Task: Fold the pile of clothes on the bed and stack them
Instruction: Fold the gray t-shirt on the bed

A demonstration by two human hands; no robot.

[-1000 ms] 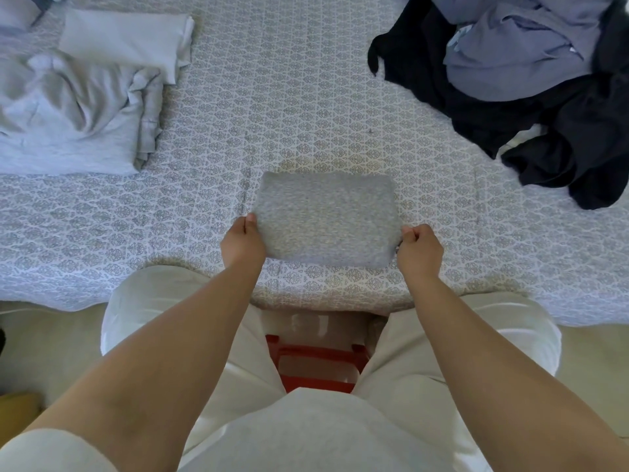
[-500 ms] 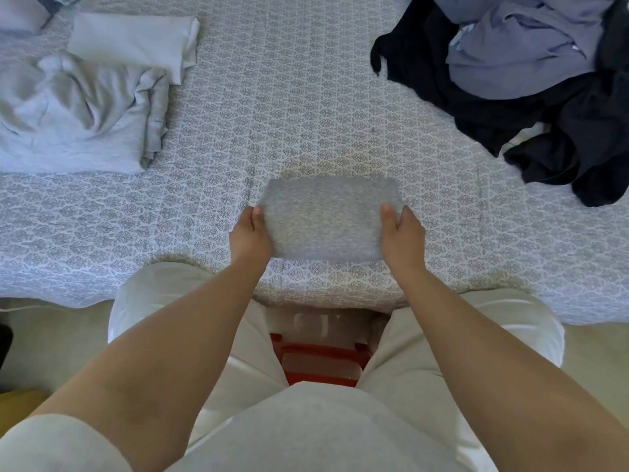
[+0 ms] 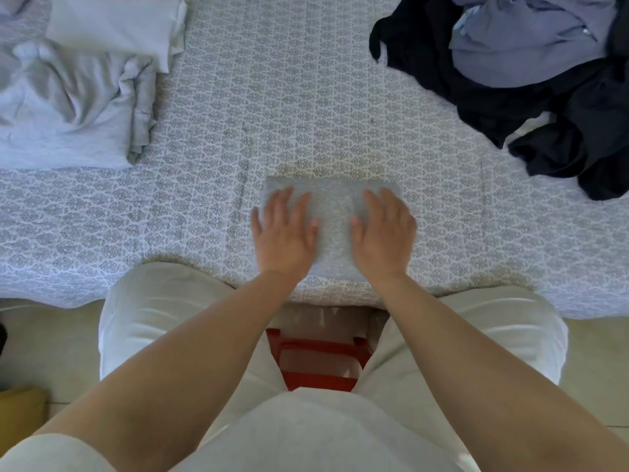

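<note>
Evidently, both the left hand [image 3: 284, 238] and right hand [image 3: 384, 238] lay flat, fingers extended, pressing the folded grey garment [image 3: 333, 219]; next, it needed lifting onto a stack.

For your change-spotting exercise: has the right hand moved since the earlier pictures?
Yes. The right hand has moved inward and forward from the folded grey garment's right edge onto its top, where it now lies flat beside the left hand.

left hand [image 3: 284, 235], right hand [image 3: 384, 235], both flat, palms down
</note>
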